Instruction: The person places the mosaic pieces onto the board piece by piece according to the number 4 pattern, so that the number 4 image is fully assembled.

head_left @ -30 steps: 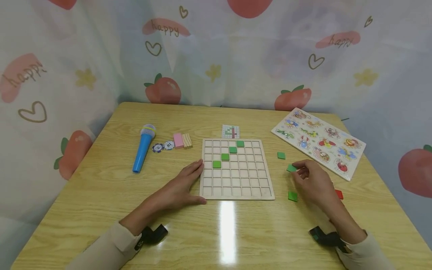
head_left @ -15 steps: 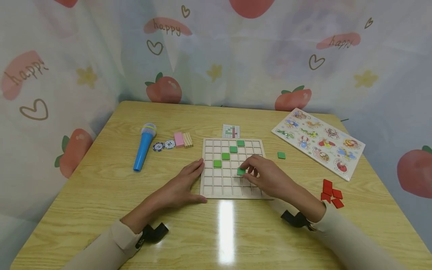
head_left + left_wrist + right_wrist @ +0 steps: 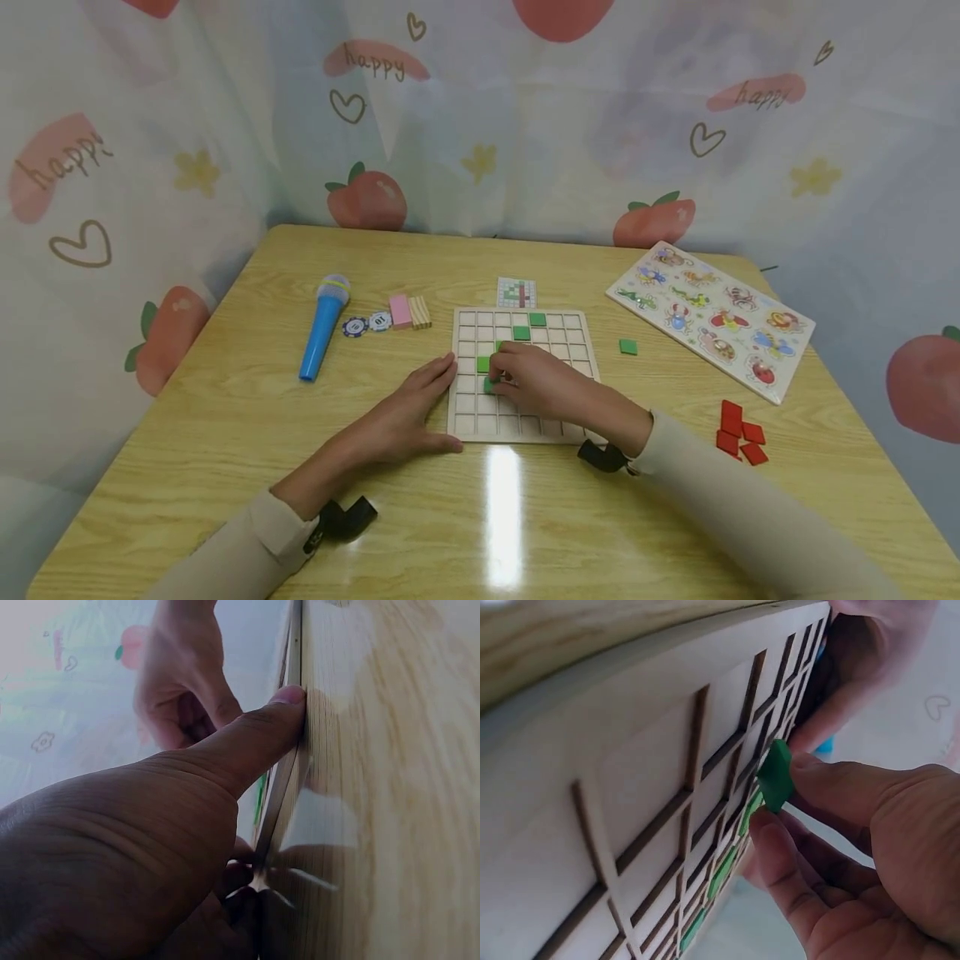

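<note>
The right hand (image 3: 536, 385) pinches a green tile (image 3: 777, 775) between thumb and fingertips, holding it tilted just above the left part of the wooden grid board (image 3: 573, 333). The left hand (image 3: 401, 417) lies flat on the table (image 3: 225, 433), fingers straight against the board's left edge. Placed green tiles (image 3: 537, 319) run diagonally; red tiles (image 3: 738, 431) lie well apart.

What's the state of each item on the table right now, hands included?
Wooden grid board: flat on table, mostly unfilled.
Green square tile in the right hand: pinched, tilted, over a cell, not seated.
Placed green tiles: seated in cells, diagonal row.
Loose green tile: flat on table, right of board.
Red tiles: loose cluster on table.
Right hand: fingers pinching tile.
Left hand: flat, thumb against board edge.
Blue toy microphone: lying down.
</note>
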A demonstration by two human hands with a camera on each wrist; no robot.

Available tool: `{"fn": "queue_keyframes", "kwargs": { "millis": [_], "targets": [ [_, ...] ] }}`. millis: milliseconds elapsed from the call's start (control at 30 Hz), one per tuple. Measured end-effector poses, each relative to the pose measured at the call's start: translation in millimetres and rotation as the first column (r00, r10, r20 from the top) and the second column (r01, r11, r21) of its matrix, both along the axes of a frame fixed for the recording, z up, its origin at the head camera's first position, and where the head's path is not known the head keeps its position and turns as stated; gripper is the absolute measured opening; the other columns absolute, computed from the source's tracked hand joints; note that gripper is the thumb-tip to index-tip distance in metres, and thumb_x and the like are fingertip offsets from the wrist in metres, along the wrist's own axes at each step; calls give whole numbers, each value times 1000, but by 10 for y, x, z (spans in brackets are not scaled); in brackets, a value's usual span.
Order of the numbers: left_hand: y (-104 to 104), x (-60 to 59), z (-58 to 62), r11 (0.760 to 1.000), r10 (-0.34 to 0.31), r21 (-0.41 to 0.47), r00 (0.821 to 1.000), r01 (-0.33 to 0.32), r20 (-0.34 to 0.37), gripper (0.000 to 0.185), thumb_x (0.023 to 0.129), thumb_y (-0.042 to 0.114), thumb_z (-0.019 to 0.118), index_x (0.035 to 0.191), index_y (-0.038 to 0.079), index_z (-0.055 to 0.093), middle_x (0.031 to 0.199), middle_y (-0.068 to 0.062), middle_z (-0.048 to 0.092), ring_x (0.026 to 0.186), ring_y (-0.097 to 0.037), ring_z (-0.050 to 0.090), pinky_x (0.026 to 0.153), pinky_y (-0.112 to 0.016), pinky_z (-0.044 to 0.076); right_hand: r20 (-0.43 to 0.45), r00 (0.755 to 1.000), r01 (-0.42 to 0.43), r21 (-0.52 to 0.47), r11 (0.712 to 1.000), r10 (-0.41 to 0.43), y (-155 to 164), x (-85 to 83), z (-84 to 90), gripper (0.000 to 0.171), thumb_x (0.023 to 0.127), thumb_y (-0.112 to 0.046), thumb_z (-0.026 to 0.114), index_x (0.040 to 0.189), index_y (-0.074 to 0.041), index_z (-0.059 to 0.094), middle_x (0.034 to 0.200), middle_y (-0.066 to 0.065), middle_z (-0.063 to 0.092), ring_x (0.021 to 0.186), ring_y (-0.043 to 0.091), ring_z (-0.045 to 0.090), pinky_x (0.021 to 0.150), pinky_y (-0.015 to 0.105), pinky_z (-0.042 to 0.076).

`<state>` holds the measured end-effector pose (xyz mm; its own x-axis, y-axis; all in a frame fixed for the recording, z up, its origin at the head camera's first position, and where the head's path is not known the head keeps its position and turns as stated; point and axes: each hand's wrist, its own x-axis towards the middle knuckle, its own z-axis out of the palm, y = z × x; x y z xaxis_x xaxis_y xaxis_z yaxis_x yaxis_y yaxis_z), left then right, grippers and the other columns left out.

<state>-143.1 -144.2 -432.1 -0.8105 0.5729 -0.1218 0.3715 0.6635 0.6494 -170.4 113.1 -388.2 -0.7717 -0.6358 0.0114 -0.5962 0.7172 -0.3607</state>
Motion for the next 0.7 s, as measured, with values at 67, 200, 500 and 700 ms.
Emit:
{"fn": "queue_keyframes", "kwargs": {
  "millis": [67,200,500,700],
  "targets": [
    [4,0,10,1000,1,-7,1000,-1,3,118,87,48,88,172,12,15,183,-1,6,170,-28,6,134,-53,24,-1,1000,-9,6,1000,9,-22,-12,-7,4,99,-16,77,98,-15,73,101,-1,68,86,10,60,78,29,54],
    [3,-1,25,1000,3,-20,1000,-3,6,118,87,48,88,172,14,14,183,0,5,170,-27,6,134,-53,25,-4,1000,-29,6,1000,29,-53,-43,-19,8,98,-14,78,94,-15,72,99,-1,67,83,11,58,77,28,53],
    [-1,-22,35,1000,12,3,1000,-12,-6,115,87,47,88,172,15,18,183,0,7,170,-28,7,134,-55,25,-30,997,-75,2,997,75,-106,-138,-23,12,99,-10,76,89,-15,71,94,-1,64,80,10,56,75,26,51],
    [15,3,25,1000,19,16,999,-20,28,113,86,45,90,172,15,22,183,0,8,170,-27,6,134,-55,23,3,996,-87,16,996,87,-39,-83,-32,5,102,-11,72,100,-13,76,105,1,68,89,11,63,81,29,57]
  ]
}}
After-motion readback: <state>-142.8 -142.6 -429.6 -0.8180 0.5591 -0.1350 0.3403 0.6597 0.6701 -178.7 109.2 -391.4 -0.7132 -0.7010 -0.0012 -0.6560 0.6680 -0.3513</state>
